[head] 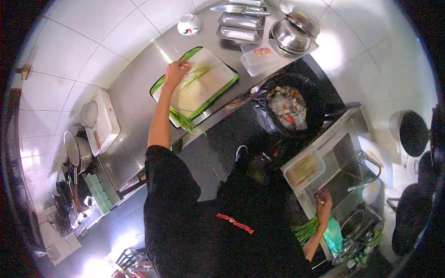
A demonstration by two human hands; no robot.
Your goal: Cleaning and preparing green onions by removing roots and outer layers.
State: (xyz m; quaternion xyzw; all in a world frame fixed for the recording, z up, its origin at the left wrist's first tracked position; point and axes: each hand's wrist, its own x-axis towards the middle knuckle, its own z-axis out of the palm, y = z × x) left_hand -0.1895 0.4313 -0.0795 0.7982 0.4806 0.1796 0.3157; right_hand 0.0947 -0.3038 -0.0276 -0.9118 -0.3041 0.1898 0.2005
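My left hand [178, 70] is over the left side of a white cutting board [217, 66], its fingers bent inward. A few thin green stalks [196, 77] lie on the board beside the fingertips; whether the fingers pinch one is unclear. Below that forearm, a bunch of green stalks [184, 120] hangs over the board's near edge. On the right, my right hand [324, 201] has curled fingers above the sink's near rim, and I cannot make out anything in them. Another green bunch [306, 231] and a green plastic bag [333, 236] lie by its wrist.
A plastic tub of murky water [304, 170] sits at the metal sink [342, 149], near a faucet [373, 163]. A lined waste bin [286, 107] stands beside the counter. Steel trays [240, 33] with a knife [240, 9] across them, a bowl [189, 25] and plastic lids [259, 57] occupy the counter's back.
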